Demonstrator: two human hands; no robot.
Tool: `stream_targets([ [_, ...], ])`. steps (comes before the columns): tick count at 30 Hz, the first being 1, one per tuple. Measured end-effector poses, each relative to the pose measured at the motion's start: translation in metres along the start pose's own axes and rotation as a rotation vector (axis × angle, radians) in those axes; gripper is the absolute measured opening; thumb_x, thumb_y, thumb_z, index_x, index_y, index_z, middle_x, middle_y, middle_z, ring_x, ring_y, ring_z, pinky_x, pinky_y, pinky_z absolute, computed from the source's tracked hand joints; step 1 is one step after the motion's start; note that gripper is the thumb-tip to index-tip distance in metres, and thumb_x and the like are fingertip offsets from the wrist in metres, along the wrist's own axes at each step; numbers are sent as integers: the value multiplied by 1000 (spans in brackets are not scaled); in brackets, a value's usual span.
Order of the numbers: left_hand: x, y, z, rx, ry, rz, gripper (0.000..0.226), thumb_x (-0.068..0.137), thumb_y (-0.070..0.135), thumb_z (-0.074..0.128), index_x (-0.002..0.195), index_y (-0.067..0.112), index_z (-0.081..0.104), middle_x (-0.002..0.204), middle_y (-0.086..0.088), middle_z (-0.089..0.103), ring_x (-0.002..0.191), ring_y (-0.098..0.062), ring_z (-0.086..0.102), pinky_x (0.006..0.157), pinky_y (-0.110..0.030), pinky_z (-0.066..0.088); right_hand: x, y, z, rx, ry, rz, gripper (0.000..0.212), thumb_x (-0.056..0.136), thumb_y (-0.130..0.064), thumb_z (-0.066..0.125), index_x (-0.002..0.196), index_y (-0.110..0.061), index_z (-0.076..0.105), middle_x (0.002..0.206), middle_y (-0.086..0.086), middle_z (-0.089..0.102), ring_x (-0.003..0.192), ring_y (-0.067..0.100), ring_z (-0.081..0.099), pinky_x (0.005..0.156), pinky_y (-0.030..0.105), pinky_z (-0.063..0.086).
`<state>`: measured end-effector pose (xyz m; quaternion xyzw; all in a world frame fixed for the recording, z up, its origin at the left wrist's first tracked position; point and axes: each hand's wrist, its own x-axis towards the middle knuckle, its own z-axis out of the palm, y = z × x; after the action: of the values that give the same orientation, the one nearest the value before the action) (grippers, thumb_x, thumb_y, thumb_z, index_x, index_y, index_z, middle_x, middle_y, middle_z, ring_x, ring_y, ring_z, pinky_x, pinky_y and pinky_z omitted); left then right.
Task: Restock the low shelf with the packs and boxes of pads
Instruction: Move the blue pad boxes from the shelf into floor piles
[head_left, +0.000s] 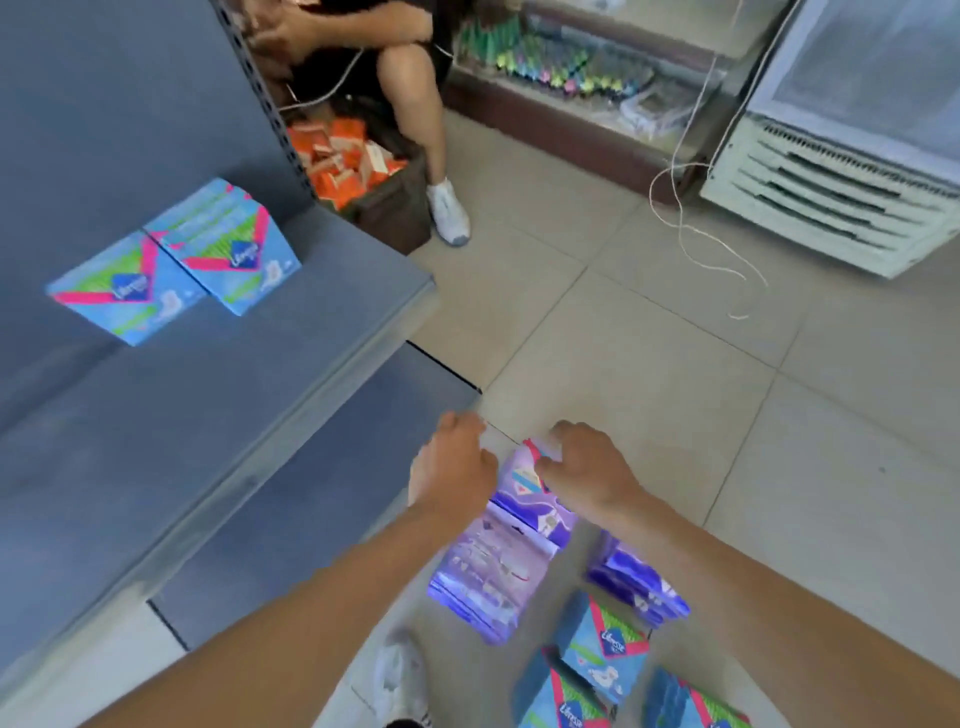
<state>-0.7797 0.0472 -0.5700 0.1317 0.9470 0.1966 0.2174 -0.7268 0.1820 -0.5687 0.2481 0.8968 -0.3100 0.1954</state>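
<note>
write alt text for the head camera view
Both hands, left hand and right hand, reach down to a purple pack of pads on the tiled floor. Two blue boxes stand on the grey shelf; more lie by the purple packs.

Cooler: white louvred metal cabinet (831, 208), far right.
Cord: thin white loop (696, 244) on beige tiled floor (675, 389).
Carton: brown box of orange packets (343, 156).

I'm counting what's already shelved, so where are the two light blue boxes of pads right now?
In the head view, the two light blue boxes of pads stand side by side at the left, on the grey metal shelf against its back panel, far from both hands.
</note>
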Motion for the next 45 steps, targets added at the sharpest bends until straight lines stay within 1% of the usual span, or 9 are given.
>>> stream_targets([
  [11,38,-157,-178,-68,303,-241,35,87,8,47,121,14,55,126,-8,50,100,-36,60,82,-39,46,39,-233,13,-91,-64,-257,37,88,-21,53,119,-1,55,124,15,58,118,31,53,97,36,45],
  [16,55,-219,-216,0,386,-307,35,89,8,48,124,11,51,126,-10,48,107,-34,55,78,-37,42,66,-289,36,-90,-74,-308,37,87,-17,55,120,0,52,120,15,58,108,32,56,90,37,48],
  [20,77,-253,-239,107,430,-277,40,86,5,51,126,7,48,125,-12,44,113,-30,44,80,-35,40,93,-318,52,-95,-34,-373,49,89,-17,56,136,-7,44,137,10,49,124,27,49,99,31,40],
  [24,104,-276,-253,275,464,-213,50,80,1,52,128,7,44,131,-12,36,113,-32,39,90,-34,37,120,-344,66,-76,109,-515,47,88,-10,57,134,-8,46,134,9,50,126,25,46,99,31,38],
  [29,127,-294,-254,345,442,-221,58,77,1,56,132,6,37,142,-15,28,122,-34,34,94,-34,34,147,-365,76,-149,194,-655,65,88,-7,59,146,-9,30,156,6,24,144,22,22,112,27,24],
  [35,133,-309,-242,323,456,-242,68,75,-2,55,138,6,29,142,-16,27,122,-35,34,100,-35,34,176,-372,73,-369,80,-720,84,92,-5,56,154,-15,1,162,1,-3,149,24,-6,117,30,14],
  [38,135,-311,-239,379,513,-250,64,75,-3,54,135,2,32,134,-17,33,114,-34,37,94,-34,36,178,-366,75,-408,116,-732,83,86,7,56,152,-9,9,159,7,11,147,31,7,117,33,20],
  [41,138,-313,-240,435,551,-242,60,70,-8,58,126,2,40,128,-18,37,106,-35,40,85,-34,38,174,-365,74,-454,224,-756,83,73,14,60,146,-6,26,142,13,27,130,34,28,105,32,36],
  [45,142,-321,-240,433,569,-215,49,73,-7,67,116,3,46,121,-17,44,101,-35,45,81,-35,39,179,-368,73,-443,306,-744,68,71,13,62,132,-9,41,134,15,31,122,32,31,95,34,42],
])
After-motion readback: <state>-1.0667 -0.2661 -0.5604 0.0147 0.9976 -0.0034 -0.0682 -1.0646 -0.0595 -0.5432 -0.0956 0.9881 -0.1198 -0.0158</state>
